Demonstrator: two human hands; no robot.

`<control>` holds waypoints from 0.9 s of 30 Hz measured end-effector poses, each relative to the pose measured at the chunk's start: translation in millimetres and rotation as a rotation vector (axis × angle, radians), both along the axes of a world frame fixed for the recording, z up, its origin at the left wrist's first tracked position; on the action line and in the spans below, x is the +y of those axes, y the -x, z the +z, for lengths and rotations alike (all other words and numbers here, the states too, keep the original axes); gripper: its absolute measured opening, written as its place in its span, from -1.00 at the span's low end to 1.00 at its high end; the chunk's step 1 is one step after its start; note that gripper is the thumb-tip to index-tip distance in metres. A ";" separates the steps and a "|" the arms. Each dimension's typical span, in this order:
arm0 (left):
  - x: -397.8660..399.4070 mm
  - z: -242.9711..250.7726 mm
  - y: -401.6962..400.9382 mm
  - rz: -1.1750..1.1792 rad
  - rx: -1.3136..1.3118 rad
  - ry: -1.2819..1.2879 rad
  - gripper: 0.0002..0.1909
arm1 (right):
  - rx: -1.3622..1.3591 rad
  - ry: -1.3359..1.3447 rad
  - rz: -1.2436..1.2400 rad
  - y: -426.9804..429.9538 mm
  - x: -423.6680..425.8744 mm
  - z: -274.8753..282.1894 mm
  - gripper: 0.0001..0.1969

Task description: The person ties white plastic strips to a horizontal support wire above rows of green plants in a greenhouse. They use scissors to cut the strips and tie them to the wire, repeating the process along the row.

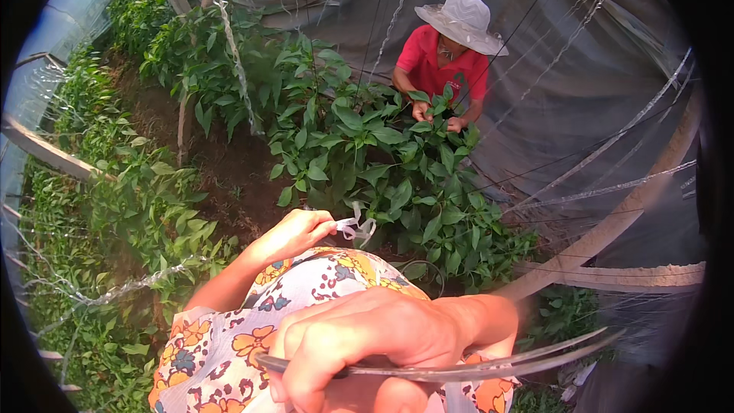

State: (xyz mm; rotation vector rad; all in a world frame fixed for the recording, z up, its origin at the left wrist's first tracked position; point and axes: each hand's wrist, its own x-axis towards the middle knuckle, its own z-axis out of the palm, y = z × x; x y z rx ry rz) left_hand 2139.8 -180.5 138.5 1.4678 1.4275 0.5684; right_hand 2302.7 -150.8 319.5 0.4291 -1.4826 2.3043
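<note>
My left hand is closed on a bunch of thin white plastic strips, whose loops stick out past the fingertips. It is in front of my flowered top, near the leafy plants, which look like pepper plants. My right hand is raised close to the camera, with its fingers bent around a thin, curved dark strip. That strip reaches off to the right and shows two pale edges; what it belongs to is unclear. The palm side of this hand is hidden.
Across the plants, a person in a red shirt and white hat has both hands among the leaves. Twisted plastic strings hang down around the rows. A slanting post and a plastic sheet are to the right. Bare soil runs between the rows.
</note>
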 end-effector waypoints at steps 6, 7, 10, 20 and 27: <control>-8.6 12.0 36.6 0.287 0.018 0.068 -0.73 | 0.194 0.086 0.203 45.5 -23.6 -7.7 -0.76; -6.6 16.2 52.3 0.341 0.081 -0.016 -0.75 | 0.064 -0.093 0.191 51.2 -19.3 -10.7 -0.78; 8.5 43.3 90.8 0.443 0.058 -0.136 -0.79 | -0.254 -0.162 0.161 52.7 20.5 -18.2 -0.77; 72.9 139.4 120.9 0.468 -0.642 -0.446 -0.81 | -1.076 -0.210 -0.559 -75.9 38.9 -136.3 -0.75; 114.9 128.1 105.6 0.453 -0.488 -0.443 -0.77 | -1.408 0.206 -1.136 -203.7 20.5 -230.6 -0.73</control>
